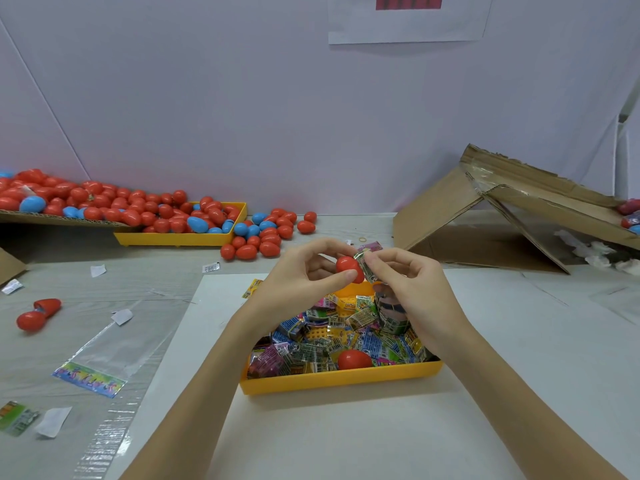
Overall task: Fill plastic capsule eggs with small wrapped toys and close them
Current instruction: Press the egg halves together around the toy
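Above yellow tray (341, 377), left hand (304, 271) pinching red egg half (349, 268), right hand (412, 282) pinching wrapped toy (367, 268).

The pale table (346, 445) carries a yellow tray of wrapped toys (341, 377), another yellow tray of eggs (180, 238), loose eggs (258, 245), cardboard flaps (450, 216) and plastic wrappers (104, 355).
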`<state>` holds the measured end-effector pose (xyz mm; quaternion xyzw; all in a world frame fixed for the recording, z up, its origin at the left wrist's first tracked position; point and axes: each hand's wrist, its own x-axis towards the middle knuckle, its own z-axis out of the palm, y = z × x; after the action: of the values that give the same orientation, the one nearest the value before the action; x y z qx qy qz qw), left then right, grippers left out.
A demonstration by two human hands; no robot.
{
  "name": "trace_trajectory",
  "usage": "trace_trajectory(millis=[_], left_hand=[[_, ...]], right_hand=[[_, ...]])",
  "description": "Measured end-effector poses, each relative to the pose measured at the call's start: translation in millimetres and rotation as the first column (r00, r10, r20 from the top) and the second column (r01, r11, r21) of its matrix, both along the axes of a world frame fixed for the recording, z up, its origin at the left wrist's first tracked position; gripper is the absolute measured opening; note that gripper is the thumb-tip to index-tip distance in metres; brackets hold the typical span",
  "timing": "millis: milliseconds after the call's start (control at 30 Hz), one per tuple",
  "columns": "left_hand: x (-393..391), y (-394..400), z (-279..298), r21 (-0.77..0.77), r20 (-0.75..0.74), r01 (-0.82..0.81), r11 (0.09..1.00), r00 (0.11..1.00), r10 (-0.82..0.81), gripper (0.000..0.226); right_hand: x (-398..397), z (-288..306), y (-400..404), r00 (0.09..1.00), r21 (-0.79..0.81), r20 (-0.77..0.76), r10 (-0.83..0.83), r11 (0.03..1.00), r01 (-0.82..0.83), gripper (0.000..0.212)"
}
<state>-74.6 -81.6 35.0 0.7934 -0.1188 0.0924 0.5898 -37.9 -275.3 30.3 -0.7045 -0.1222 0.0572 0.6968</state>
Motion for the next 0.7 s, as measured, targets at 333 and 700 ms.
trace_trajectory(millis=[333,700], left_hand=[[-0.1,-3.0,-0.6,-0.022,0.019,0.004,1.000,1.000,-0.004,0.028],[-0.1,-5.1,0.2,0.028,0.114,-0.077,0.997,0.991,0.073,0.029]], right_hand=[[-0.1,1.5,-1.3,0.999,-0.001,0.050,-0.015,1.000,0.015,0.019],[-1.5,2.7,0.9,0.999,0.087,0.040,0.008,0.996,-0.012,0.035]])
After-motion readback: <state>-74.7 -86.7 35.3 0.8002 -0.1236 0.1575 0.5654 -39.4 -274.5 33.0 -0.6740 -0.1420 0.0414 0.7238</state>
